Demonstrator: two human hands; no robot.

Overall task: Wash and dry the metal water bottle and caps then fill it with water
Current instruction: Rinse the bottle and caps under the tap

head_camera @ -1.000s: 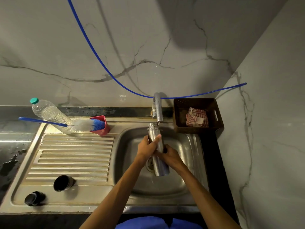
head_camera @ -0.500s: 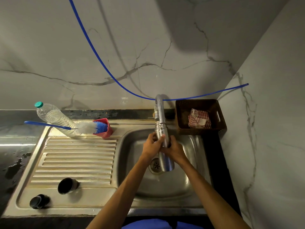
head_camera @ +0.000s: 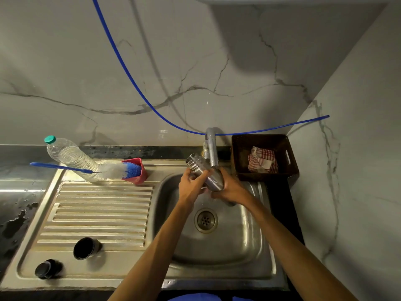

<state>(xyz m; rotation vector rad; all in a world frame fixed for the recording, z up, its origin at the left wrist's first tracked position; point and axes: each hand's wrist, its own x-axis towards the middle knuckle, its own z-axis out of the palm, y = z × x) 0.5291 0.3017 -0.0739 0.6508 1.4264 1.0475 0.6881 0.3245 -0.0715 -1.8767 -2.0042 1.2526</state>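
Tilted now, the metal water bottle (head_camera: 206, 173) has swung from nearly upright half a second ago to a slant, its open threaded mouth pointing toward 10 o'clock and its base toward 4 o'clock, under the spout of the faucet (head_camera: 211, 148).

On the table's steel drainboard (head_camera: 102, 205), at 8 o'clock from the bottle, lie two black caps: the small cap (head_camera: 48, 268) near the front corner and the larger cap (head_camera: 86, 248) just up and right of it, both apart from the hands. At 10 o'clock a clear plastic bottle (head_camera: 69, 156) leans on the back edge, and a blue bottle brush (head_camera: 117, 169) rests with its bristles in a pink cup (head_camera: 137, 172).

Over the sink basin (head_camera: 243, 235), the left hand (head_camera: 192, 187) wraps its grip around the bottle's neck end, fingers curled over the shoulder. The right hand (head_camera: 231, 187) cups the base end, fingers curled beneath. Both hold the bottle clear of the basin, above the drain (head_camera: 205, 220). Whether water is running I cannot tell for sure.

The bottle's long axis runs from 10 to 4 o'clock between the two hands; the left is nearer the mouth, so it would likely steer any tipping or rinsing.

At 2 o'clock a dark basket (head_camera: 238, 157) holds a checked red-and-white cloth (head_camera: 262, 162), probably for drying.
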